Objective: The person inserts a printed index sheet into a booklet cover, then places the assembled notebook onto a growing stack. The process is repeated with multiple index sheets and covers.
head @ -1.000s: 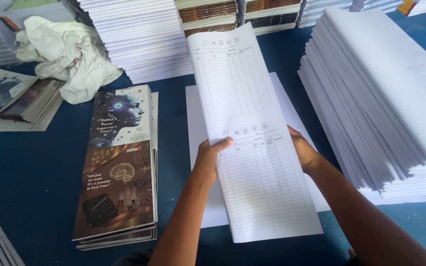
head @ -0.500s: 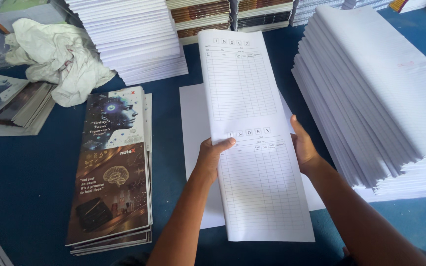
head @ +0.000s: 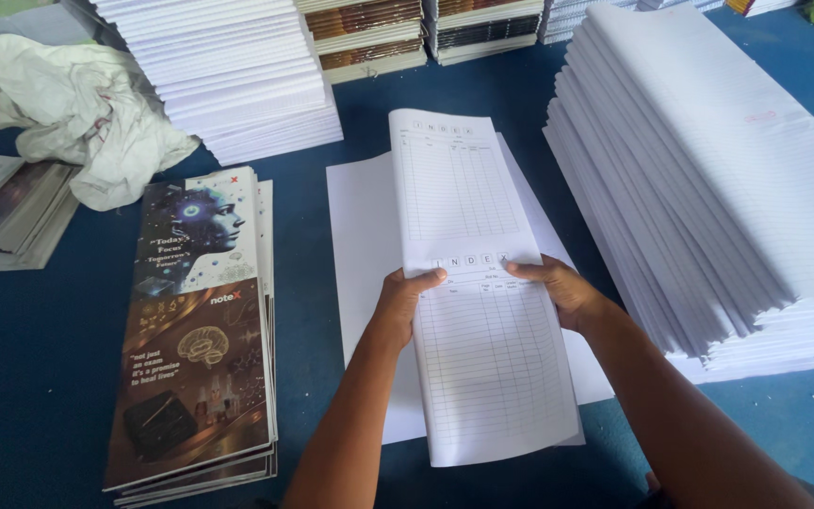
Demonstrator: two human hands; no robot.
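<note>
Both my hands hold a long white bundle of ruled sheets (head: pixel 468 207) printed with tables, lying lengthwise over a blank white sheet (head: pixel 360 226) on the blue table (head: pixel 40 377). My left hand (head: pixel 405 300) grips the bundle's left edge at mid-length, thumb on top. On the opposite edge my right hand (head: pixel 558 290) grips it, fingers spread over the paper. The bundle lies nearly flat, close to the sheet below.
A stack of dark printed covers (head: pixel 195 330) lies left of the sheets. A tall pile of ruled white paper (head: pixel 718 179) fills the right side. More paper stacks (head: pixel 237 75) and book blocks (head: pixel 369 33) stand at the back. A crumpled white cloth (head: pixel 87 123) sits far left.
The ruled bundle has come down and toward me, from raised and tilted to almost flat over the blank sheet. Both hands kept their grip on its edges.
</note>
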